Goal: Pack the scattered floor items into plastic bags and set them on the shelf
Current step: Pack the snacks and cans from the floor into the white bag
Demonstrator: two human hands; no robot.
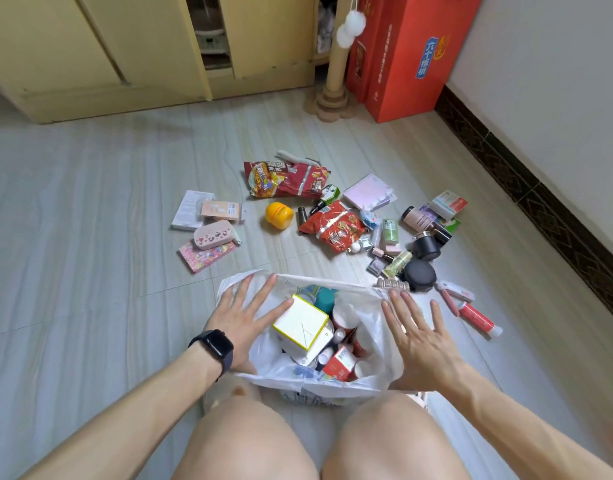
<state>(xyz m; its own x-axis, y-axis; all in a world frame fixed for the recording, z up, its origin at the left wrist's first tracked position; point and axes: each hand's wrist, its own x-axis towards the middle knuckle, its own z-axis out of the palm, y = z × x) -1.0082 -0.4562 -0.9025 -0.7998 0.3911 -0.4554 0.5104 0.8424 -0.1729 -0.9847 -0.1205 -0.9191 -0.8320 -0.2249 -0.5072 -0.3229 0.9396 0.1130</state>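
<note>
— Hands?
— Left hand (244, 317) and right hand (417, 336) apart, fingers spread, either side of plastic bag (381, 358) mouth.
— Inside?
— White box (300, 322) on top, red carton (341, 362) nearer the knees. Snack packets (332, 228) beyond bag.

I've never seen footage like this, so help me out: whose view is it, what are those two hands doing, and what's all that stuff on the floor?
There is no machine here. It is one picture from a wide-angle camera worn on a person's head, looking down. The left hand, with a dark watch on its wrist, and the right hand are spread open at the sides of a white plastic bag; neither grips anything. The bag holds a white box, a red box and small bottles. On the floor lie red snack packs, a yellow round container, a pink case and a notebook.
</note>
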